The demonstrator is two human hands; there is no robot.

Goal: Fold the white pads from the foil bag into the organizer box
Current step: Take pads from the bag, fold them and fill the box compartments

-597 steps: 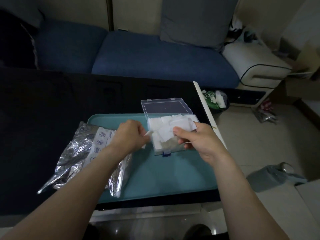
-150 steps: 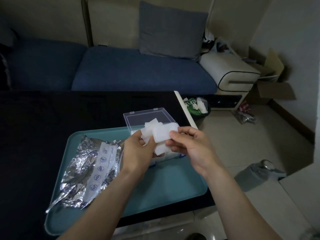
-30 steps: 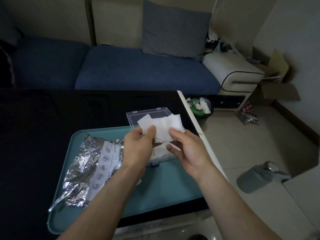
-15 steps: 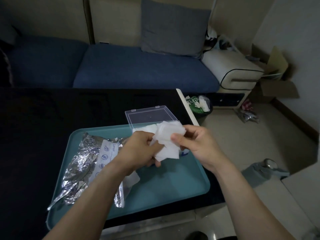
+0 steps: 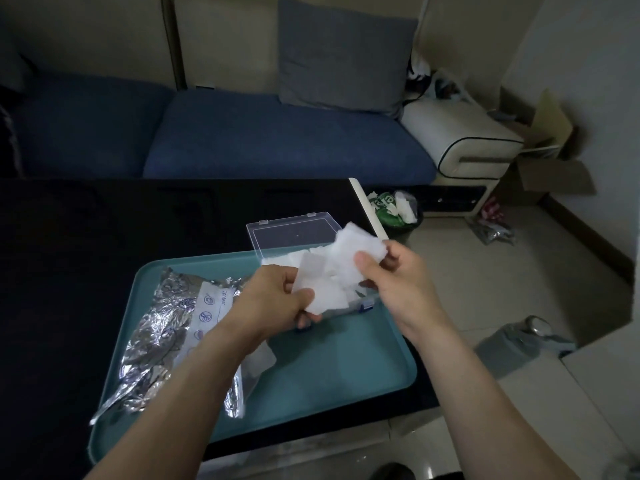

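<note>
A white pad (image 5: 337, 271) is stretched between both hands above the clear organizer box (image 5: 294, 233), whose lid stands open at the back. My left hand (image 5: 277, 303) pinches the pad's lower left part. My right hand (image 5: 391, 275) pinches its upper right corner between thumb and fingers. More white pads lie in the box, mostly hidden behind the held pad and my hands. The crumpled foil bag (image 5: 166, 327) lies on the left half of the teal tray (image 5: 329, 368), with another pad (image 5: 261, 358) at its mouth under my left forearm.
The tray sits on a black table (image 5: 86, 237) whose right edge runs close to the box. A blue sofa (image 5: 242, 140) is behind. On the floor to the right are a small bin (image 5: 394, 213), a grey bottle (image 5: 519, 344) and a cardboard box (image 5: 550, 157).
The pad has been pulled wider between my hands: my right hand moved up and right with its corner, while my left hand stays low on the other end.
</note>
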